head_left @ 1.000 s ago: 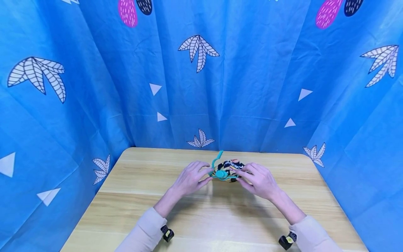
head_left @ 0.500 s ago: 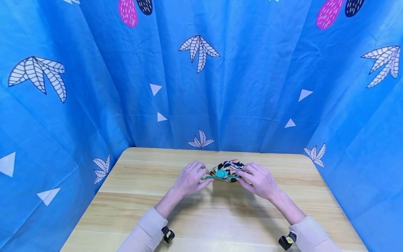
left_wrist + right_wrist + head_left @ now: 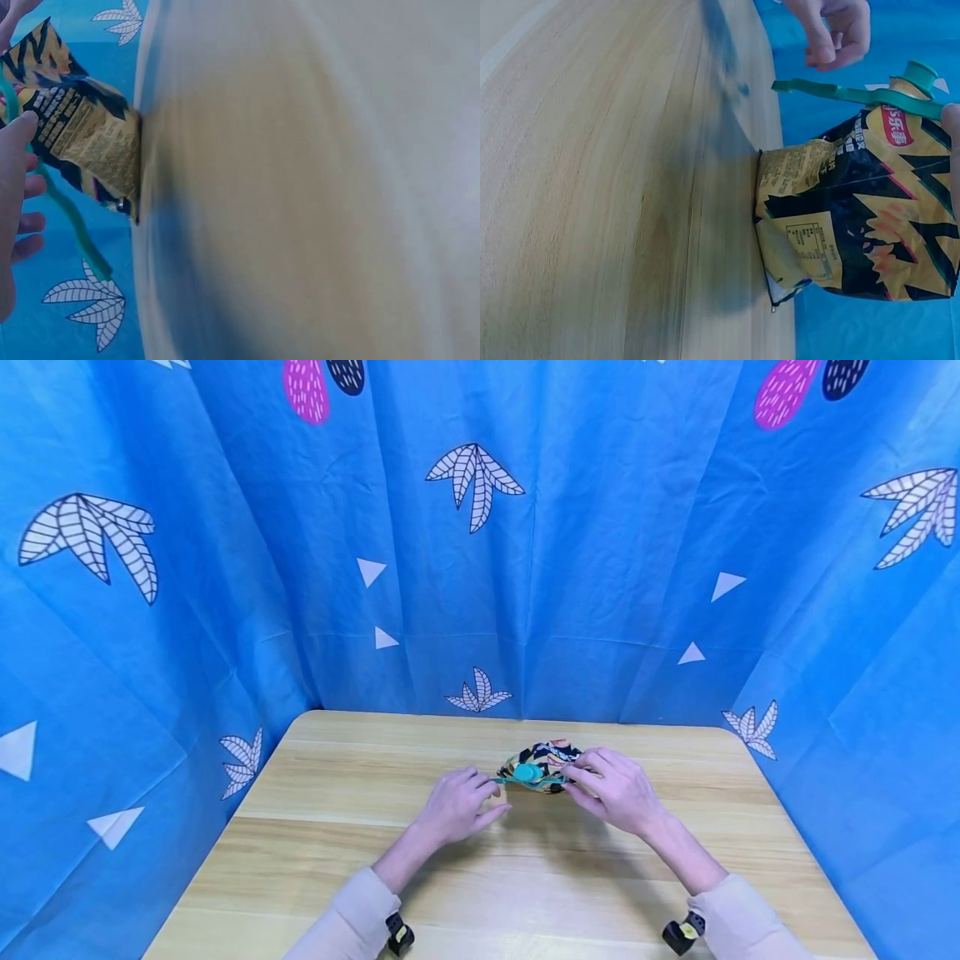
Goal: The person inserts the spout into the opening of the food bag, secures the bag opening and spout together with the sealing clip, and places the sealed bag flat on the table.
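A black and gold snack bag [image 3: 553,753] stands on the wooden table [image 3: 360,835], bottom down, as the right wrist view [image 3: 877,217] also shows. A teal bag clip [image 3: 840,93] lies across its top, one end sticking out past the bag's side. Its round spout cap [image 3: 527,773] juts up near the middle. My right hand [image 3: 618,789] pinches the clip and bag top at the right end, mostly out of its own wrist view. My left hand [image 3: 459,806] hovers by the clip's free end, fingers loosely bent, thumb apart; the right wrist view shows a gap between them.
A blue patterned curtain [image 3: 600,568] hangs behind and at both sides of the table. Black wrist cameras sit at my left cuff [image 3: 400,935] and my right cuff [image 3: 682,933].
The clip's raised arm has swung down level with the bag's top. My left hand has let go of it and drawn slightly down and away. My right hand has stayed in place.
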`<state>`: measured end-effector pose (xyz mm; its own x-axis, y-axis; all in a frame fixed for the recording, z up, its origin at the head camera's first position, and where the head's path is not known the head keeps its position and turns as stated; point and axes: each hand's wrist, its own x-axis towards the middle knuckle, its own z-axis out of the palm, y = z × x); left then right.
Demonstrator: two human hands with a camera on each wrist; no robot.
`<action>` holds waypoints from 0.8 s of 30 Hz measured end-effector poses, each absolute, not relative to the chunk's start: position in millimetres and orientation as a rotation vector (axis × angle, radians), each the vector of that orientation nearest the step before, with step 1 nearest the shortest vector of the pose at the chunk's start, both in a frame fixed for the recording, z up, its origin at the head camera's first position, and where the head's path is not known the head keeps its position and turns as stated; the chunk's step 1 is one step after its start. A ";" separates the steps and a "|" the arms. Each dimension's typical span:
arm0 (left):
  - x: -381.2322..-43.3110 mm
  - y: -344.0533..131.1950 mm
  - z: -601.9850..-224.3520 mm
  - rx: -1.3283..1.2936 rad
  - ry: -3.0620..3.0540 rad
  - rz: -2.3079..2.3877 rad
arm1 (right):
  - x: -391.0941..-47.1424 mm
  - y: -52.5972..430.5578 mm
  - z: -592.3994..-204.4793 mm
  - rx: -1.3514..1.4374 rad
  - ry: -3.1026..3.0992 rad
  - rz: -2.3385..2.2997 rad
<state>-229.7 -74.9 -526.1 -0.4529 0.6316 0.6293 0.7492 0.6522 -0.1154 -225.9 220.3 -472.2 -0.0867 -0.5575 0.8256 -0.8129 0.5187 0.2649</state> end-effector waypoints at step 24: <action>-224.2 -67.8 -538.1 -0.817 -2.531 -0.392 | -223.6 218.0 -469.4 1.151 -1.745 0.316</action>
